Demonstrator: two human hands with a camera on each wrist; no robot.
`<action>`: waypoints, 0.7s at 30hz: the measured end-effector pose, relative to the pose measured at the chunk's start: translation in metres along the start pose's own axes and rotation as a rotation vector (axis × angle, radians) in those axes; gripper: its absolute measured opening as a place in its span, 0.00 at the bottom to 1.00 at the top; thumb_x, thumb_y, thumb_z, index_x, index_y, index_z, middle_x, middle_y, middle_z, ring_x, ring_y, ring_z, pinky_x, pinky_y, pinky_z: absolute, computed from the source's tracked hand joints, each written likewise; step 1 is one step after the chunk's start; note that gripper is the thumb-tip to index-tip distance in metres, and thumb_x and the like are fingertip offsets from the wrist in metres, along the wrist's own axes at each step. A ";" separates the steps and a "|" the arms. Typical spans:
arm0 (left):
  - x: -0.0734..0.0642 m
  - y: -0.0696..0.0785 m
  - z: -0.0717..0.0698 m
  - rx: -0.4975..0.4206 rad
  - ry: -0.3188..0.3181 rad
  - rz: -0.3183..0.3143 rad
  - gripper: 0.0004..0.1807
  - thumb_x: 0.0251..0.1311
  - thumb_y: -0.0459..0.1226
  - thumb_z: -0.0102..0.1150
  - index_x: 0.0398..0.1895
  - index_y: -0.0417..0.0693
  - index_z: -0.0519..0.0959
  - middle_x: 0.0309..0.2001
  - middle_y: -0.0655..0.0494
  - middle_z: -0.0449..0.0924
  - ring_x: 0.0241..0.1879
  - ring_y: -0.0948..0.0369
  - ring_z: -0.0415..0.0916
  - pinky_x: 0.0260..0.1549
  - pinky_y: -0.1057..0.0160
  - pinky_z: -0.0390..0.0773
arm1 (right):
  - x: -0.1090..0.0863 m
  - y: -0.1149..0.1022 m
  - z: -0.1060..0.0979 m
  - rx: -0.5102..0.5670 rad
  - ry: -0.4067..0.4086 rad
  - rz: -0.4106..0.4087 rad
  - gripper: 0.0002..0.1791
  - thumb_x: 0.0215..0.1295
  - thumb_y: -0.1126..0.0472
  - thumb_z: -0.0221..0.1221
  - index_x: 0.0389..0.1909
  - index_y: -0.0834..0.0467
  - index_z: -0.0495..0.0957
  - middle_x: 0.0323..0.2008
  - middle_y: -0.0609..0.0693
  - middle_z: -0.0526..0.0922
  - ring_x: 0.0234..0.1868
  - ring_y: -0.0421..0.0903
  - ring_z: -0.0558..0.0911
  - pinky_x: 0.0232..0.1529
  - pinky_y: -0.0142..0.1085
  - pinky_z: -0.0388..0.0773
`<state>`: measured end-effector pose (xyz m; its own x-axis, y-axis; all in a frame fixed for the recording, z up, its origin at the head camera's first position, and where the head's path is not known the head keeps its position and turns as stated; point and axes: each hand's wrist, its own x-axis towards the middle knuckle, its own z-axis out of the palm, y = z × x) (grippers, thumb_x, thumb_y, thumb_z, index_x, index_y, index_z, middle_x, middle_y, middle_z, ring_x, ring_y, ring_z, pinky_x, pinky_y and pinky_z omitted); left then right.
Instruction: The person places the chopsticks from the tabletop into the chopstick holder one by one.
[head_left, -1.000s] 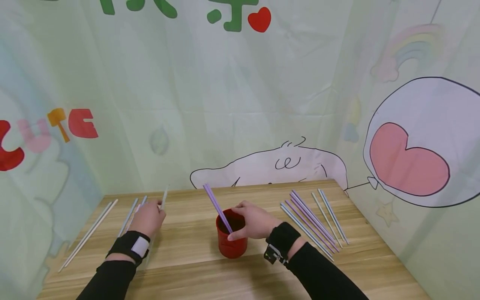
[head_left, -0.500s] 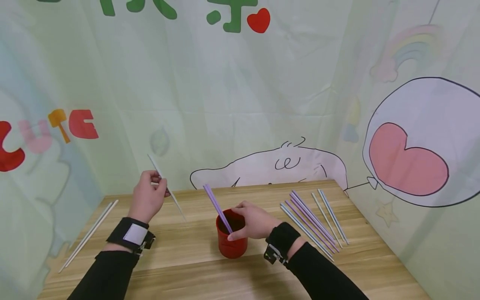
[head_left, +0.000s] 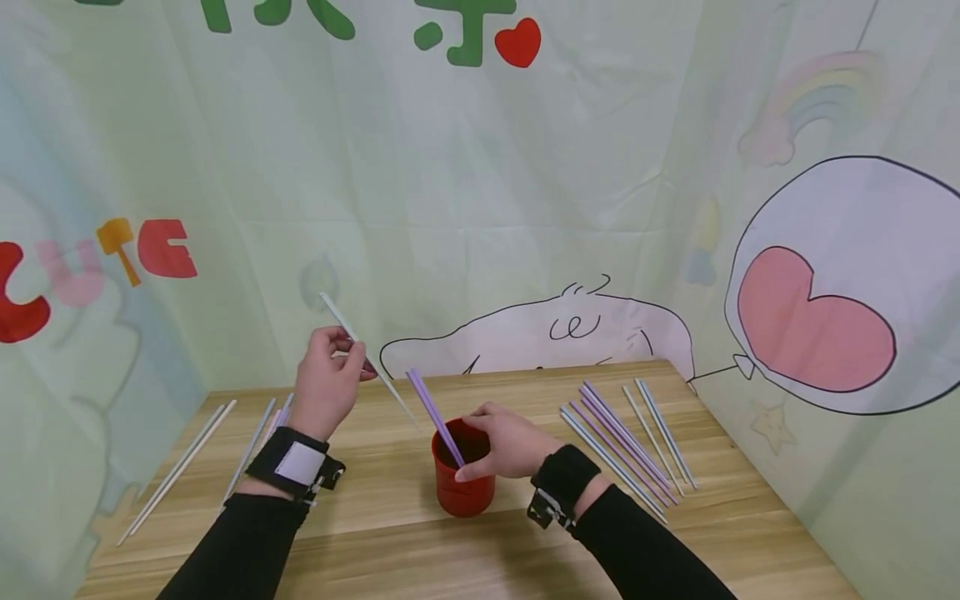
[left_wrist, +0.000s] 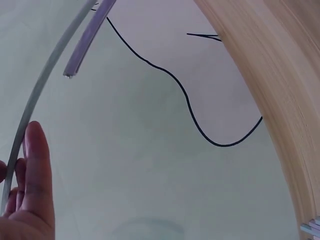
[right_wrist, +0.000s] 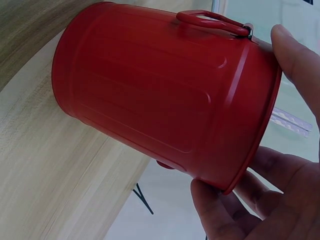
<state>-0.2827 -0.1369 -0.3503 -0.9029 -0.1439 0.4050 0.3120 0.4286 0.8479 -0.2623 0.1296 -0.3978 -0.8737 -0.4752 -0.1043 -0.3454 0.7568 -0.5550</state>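
Closest: black sleeves (head_left: 225, 546), matte fabric, + wrist straps (head_left: 567, 482). R hand (head_left: 517, 442) grips red cup (head_left: 465, 493) by its rim, thumb near side, fingers round the far edge. L hand (head_left: 328, 379) pinches pale stick (head_left: 390, 388) btwn thumb & fingertips, up off table, slanted, lower tip near cup's L side, apparently not over the mouth yet.

Step (my read): bringing 1 stick to cup, prob. to stand it w/ the purple pair (head_left: 432, 412) already leaning in there. Next move prob. calls for tip over rim, stick steeper, then let go; R hand should hold cup steady.

Materials: cup = round, glossy, looks like painted metal, pressed panels, wire-type handle (right_wrist: 215, 22) on side. Pale stick thin, straight, smooth; bend in L wrist view likely lens. Purple pair patterned in R wrist view. Table (head_left: 375, 546) = light wood grain, smooth.

Farther out: R-side sticks (head_left: 622, 437), purple/blue/pale, roughly parallel; L-side sticks (head_left: 180, 471), pale; blue stick (head_left: 251, 446) by L forearm, partly hidden. Back: creased cloth backdrop (head_left: 465, 250), printed cartoons.
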 end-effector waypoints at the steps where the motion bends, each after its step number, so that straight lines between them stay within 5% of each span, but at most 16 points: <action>1: -0.001 0.001 0.002 -0.011 -0.005 0.003 0.19 0.76 0.37 0.46 0.62 0.33 0.62 0.48 0.37 0.77 0.28 0.67 0.82 0.34 0.70 0.86 | 0.000 0.000 0.000 0.001 -0.001 0.000 0.42 0.52 0.43 0.76 0.67 0.53 0.75 0.60 0.48 0.76 0.57 0.47 0.78 0.55 0.39 0.83; 12: -0.009 -0.002 0.027 -0.025 -0.076 -0.037 0.18 0.76 0.35 0.47 0.61 0.32 0.63 0.48 0.36 0.77 0.37 0.49 0.86 0.38 0.63 0.88 | -0.001 -0.001 -0.001 0.012 -0.005 0.001 0.42 0.52 0.44 0.76 0.68 0.54 0.75 0.60 0.49 0.76 0.58 0.48 0.78 0.57 0.41 0.82; 16: -0.013 -0.008 0.034 -0.004 -0.098 -0.051 0.17 0.76 0.35 0.48 0.61 0.33 0.64 0.48 0.36 0.78 0.38 0.49 0.86 0.39 0.59 0.89 | 0.000 -0.001 0.000 0.010 -0.008 0.006 0.42 0.52 0.43 0.76 0.68 0.53 0.75 0.60 0.48 0.76 0.58 0.47 0.78 0.57 0.40 0.82; 21: -0.017 -0.014 0.041 -0.010 -0.137 -0.074 0.17 0.76 0.35 0.48 0.60 0.34 0.65 0.48 0.36 0.78 0.37 0.53 0.85 0.38 0.65 0.88 | 0.001 0.000 0.001 0.008 -0.005 0.014 0.42 0.52 0.43 0.76 0.68 0.52 0.75 0.60 0.47 0.76 0.58 0.47 0.78 0.57 0.40 0.82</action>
<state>-0.2836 -0.1039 -0.3833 -0.9551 -0.0517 0.2916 0.2455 0.4128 0.8771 -0.2631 0.1285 -0.3984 -0.8765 -0.4673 -0.1161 -0.3306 0.7594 -0.5604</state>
